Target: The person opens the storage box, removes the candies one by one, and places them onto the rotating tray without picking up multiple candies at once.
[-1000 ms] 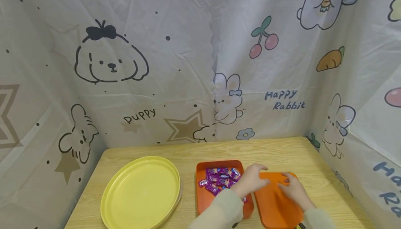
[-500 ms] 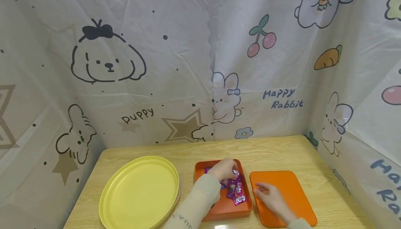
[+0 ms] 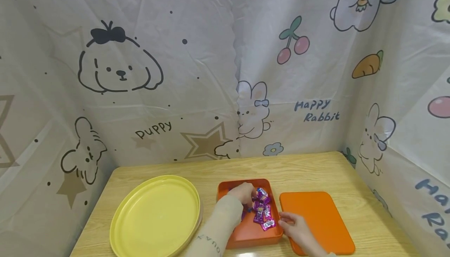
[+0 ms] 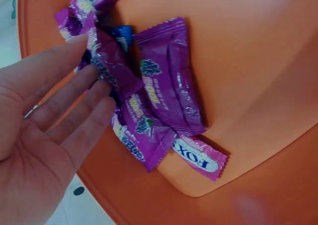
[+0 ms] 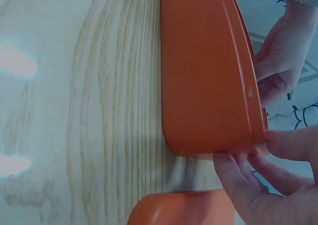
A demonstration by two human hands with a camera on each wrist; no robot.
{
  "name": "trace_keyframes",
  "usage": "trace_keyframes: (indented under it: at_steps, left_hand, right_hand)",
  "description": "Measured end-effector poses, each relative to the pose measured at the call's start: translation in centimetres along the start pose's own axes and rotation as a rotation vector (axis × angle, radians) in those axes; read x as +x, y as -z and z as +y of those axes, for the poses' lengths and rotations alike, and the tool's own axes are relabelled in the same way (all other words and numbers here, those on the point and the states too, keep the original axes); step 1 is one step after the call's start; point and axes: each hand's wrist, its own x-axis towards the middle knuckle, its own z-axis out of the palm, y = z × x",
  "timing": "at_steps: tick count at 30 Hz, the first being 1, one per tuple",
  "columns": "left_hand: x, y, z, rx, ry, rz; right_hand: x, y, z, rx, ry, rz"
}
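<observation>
In the head view my left hand [image 3: 242, 193] is inside the orange-red box [image 3: 254, 242], down among several purple-wrapped candies [image 3: 263, 207]. The left wrist view shows its thumb and extended fingers right at a purple candy wrapper [image 4: 115, 66]. Beside these lie another purple candy [image 4: 171, 81] printed with grapes and a small pink candy [image 4: 201, 158]. My right hand [image 3: 297, 229] holds the box at its right side. Seen from the right wrist, the thumb is at the rim and the fingers lie against the outer wall [image 5: 208, 76] near the corner.
An orange lid [image 3: 321, 218] lies flat to the right of the box, partly behind my right hand. A large round yellow tray [image 3: 154, 214] stands on the left of the wooden table [image 3: 309, 171]. Printed curtains [image 3: 197, 73] surround the table's back and sides.
My left hand has moved left from above the lid into the box among the candies. My right hand has come left from the lid to the box's right side and taken hold there.
</observation>
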Motion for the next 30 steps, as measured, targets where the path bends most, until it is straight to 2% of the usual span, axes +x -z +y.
trace_keyframes:
  at_steps: [3, 8, 12, 15, 18, 25, 30]
  left_hand:
    - [0.8, -0.5, -0.4, 0.056, -0.019, -0.016]
    - [0.9, -0.9, -0.3, 0.2, -0.072, 0.013]
    - [0.0, -1.0, 0.3, 0.208, -0.045, 0.046]
    - [-0.1, -1.4, 0.4, 0.206, -0.039, 0.076]
    - [0.0, -1.7, 0.3, 0.196, -0.046, 0.093]
    - [0.2, -2.0, 0.3, 0.06, 0.003, 0.094]
    - [0.9, -2.2, 0.2, 0.104, 0.011, 0.09]
  right_hand:
    - [0.0, 0.0, 0.1, -0.008, -0.01, 0.006]
    - [0.0, -0.1, 0.3, 0.004, -0.02, 0.0]
    - [0.0, -0.1, 0.3, 0.01, -0.007, -0.001]
    - [-0.1, -0.1, 0.2, 0.008, -0.007, 0.0]
    - [-0.1, -0.1, 0.2, -0.003, -0.002, 0.0]
    - [0.0, 0.1, 0.3, -0.034, 0.018, -0.015]
    - [0.0, 0.1, 0.3, -0.037, 0.029, -0.03]
